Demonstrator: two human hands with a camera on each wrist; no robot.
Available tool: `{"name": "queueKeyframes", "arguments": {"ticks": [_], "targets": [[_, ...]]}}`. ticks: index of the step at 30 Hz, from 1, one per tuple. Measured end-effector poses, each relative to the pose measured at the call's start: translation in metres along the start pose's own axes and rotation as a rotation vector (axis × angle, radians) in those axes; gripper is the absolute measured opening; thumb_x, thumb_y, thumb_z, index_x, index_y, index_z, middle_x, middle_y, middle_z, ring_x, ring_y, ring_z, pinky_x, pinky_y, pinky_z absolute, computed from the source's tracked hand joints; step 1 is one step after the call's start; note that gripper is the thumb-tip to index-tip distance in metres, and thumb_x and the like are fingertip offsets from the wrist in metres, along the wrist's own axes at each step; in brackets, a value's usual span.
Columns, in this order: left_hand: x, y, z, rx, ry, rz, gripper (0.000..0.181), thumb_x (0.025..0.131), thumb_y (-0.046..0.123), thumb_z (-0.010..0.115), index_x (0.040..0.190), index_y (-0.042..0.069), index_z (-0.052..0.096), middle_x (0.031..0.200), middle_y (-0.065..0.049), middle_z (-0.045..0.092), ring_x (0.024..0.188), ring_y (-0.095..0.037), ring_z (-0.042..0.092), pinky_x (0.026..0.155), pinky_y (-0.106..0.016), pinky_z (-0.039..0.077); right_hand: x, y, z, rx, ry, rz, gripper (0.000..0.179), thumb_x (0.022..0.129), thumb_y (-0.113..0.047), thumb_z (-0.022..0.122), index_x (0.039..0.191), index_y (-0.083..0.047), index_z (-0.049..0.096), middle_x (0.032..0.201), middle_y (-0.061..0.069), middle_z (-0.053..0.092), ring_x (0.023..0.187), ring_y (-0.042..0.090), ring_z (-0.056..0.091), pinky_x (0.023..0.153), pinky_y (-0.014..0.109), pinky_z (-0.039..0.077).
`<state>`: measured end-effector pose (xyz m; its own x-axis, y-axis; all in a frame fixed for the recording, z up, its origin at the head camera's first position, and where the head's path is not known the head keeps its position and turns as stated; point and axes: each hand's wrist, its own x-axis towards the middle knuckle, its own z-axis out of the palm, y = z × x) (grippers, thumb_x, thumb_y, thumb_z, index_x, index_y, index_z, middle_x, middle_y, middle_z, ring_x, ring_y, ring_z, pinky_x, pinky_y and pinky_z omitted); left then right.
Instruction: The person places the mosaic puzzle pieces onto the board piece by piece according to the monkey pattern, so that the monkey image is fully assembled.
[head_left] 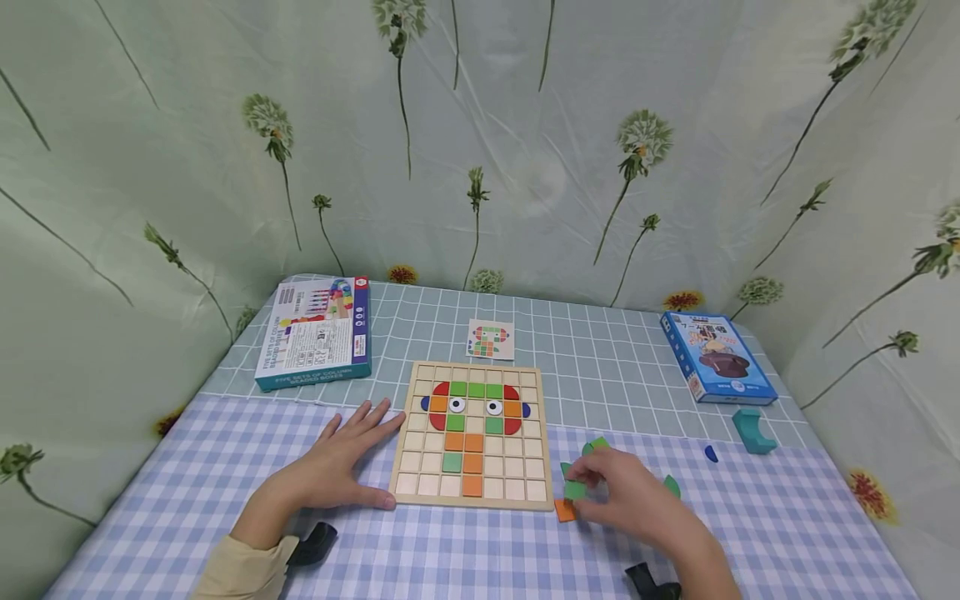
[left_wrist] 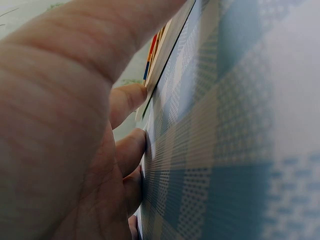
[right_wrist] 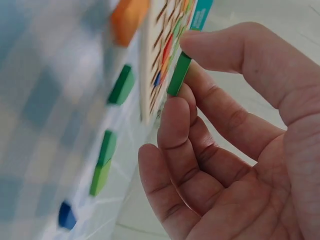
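Note:
A wooden grid board (head_left: 430, 373) lies on the cloth, bearing red, green, orange and blue tiles and two eye pieces in the shape of a face with an orange and green column under it. Along its left edge rests my left hand (head_left: 333, 462), fingers spread, the thumb near the bottom corner. To the right of the board my right hand (head_left: 637, 500) pinches a green tile (right_wrist: 180, 74) between thumb and fingers, lifted off the cloth. Loose pieces lie around that hand: an orange tile (head_left: 564, 511), several green pieces (right_wrist: 121, 85) and a blue piece (head_left: 711, 454).
Behind the board lies a pattern card (head_left: 491, 339) picturing a similar figure. A large box (head_left: 315, 333) is at the back left, a blue box (head_left: 718, 358) at the back right. A teal curved block (head_left: 753, 432) sits in front of the blue box.

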<state>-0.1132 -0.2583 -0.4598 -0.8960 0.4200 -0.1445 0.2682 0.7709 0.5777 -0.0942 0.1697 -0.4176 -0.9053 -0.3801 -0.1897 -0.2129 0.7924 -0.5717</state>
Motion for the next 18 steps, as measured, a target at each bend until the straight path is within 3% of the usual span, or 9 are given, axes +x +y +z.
{"name": "queueKeyframes", "arguments": {"ticks": [5,18], "targets": [[0.0,0.001,-0.001,-0.002,-0.001,0.002,0.118,0.073,0.067,0.09,0.169,0.024,0.037,0.181,-0.013,0.02,0.167,-0.05,0.008,0.126,-0.081,-0.001,0.008,-0.011,0.001,0.002,-0.026,-0.101,0.023,0.085,-0.014,0.087,0.105,-0.018,0.078,0.099,-0.012,0.067,0.089,0.006,0.058,0.08,0.024,0.056],[0.0,0.0,-0.001,-0.009,-0.005,0.003,0.118,0.073,0.068,0.09,0.169,0.024,0.037,0.181,-0.014,0.019,0.166,-0.051,0.007,0.125,-0.081,-0.001,0.047,-0.038,0.015,-0.058,-0.075,-0.219,0.025,0.087,-0.013,0.084,0.111,-0.013,0.078,0.099,-0.008,0.069,0.087,0.008,0.059,0.079,0.024,0.055]]}}
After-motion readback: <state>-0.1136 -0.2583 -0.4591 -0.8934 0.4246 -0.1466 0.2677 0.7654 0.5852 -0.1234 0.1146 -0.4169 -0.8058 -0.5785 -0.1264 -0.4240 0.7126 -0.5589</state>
